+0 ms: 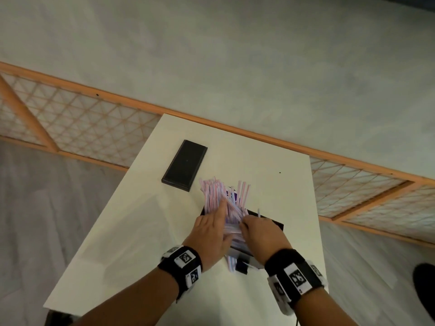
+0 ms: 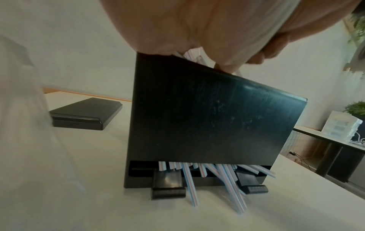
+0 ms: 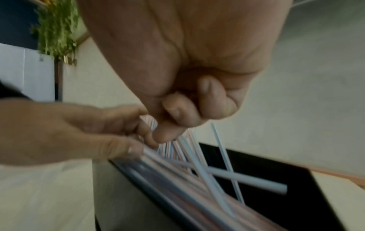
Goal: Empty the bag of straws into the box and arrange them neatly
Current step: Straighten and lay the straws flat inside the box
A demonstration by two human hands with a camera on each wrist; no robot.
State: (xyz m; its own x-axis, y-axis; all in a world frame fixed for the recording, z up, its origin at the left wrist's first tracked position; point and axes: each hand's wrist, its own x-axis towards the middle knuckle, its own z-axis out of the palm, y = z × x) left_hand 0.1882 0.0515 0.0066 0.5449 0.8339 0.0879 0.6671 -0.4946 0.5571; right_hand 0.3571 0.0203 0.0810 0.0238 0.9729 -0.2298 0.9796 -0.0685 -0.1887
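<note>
On the table [image 1: 146, 231], your flat left hand [image 1: 211, 234] steadies straws [image 1: 213, 194] in the box [image 2: 213, 118] while your right hand [image 1: 261, 234] pinches strays to align them.

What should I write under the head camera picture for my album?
Two hands, left hand and right hand, tidy striped straws in a black box on a white table.

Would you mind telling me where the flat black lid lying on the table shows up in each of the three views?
Head: the black lid lies on the white table, beyond and left of both hands and the straws.
Left wrist: the lid lies at centre-left, behind and left of the black box.
Right wrist: not in view.
Shared landmark: the black box holding the straws appears in all three.
</note>
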